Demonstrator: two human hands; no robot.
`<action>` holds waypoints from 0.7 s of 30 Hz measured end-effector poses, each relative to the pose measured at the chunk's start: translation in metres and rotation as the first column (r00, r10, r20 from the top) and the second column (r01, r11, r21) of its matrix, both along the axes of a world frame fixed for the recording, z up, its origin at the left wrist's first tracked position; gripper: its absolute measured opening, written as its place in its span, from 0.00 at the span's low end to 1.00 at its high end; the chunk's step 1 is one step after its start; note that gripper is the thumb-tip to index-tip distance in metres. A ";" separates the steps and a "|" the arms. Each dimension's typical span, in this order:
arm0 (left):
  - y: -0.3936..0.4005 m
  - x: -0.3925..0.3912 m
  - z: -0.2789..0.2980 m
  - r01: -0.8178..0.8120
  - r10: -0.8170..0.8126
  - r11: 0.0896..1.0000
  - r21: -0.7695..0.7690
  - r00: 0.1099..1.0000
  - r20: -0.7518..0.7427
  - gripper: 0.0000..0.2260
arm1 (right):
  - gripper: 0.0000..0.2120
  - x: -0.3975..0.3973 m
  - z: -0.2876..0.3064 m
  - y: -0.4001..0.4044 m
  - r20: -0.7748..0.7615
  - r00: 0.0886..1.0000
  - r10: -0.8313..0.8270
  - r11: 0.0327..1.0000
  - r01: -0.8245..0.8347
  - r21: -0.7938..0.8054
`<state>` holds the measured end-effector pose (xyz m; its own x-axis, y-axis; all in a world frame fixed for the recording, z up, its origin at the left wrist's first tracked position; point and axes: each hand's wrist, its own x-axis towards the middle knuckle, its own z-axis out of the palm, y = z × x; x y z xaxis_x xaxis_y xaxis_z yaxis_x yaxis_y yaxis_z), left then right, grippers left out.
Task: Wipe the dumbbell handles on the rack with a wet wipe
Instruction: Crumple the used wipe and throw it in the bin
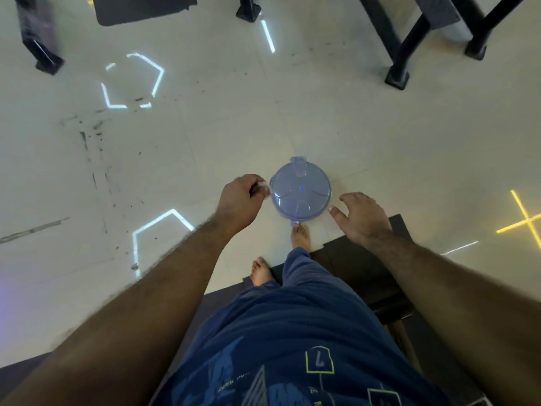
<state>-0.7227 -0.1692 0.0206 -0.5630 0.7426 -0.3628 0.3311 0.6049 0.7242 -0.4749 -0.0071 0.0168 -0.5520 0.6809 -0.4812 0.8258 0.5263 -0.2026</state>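
Note:
A round grey-blue lidded bin [300,194] stands on the tiled floor in front of my bare feet. My left hand [240,200] hovers at the bin's left rim, fingers closed around a crumpled white wet wipe [264,187]. To the right of the bin, my right hand [360,216] is spread open and holds nothing, its thumb close to the rim. No dumbbells or rack handles appear in this view.
Black metal frame legs [398,74] stand at the top right, another foot [248,13] at top centre and one [48,61] at top left. A dark mat [366,268] lies under my right side. The pale floor shows scuff marks [96,153] on the left.

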 end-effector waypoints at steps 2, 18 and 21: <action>0.003 0.001 -0.003 0.008 -0.008 1.000 -0.023 1.000 0.002 0.07 | 0.28 -0.002 -0.005 0.002 0.020 1.000 0.021 1.000 -0.021 -0.021; 0.042 0.034 -0.086 -0.002 0.054 0.963 -0.271 0.981 0.184 0.11 | 0.21 -0.021 -0.056 0.010 0.059 0.989 0.136 0.978 -0.124 -0.165; 0.067 0.040 -0.102 -0.026 0.086 0.963 -0.268 0.973 0.212 0.14 | 0.21 -0.024 -0.059 0.018 0.075 0.981 0.180 0.970 -0.164 -0.181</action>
<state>-0.6830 -0.1025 -0.0815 -0.4852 0.5742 -0.6595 0.1417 0.7959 0.5887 -0.4986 0.0107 -0.0426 -0.6026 0.4815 -0.6364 0.7450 0.6252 -0.2324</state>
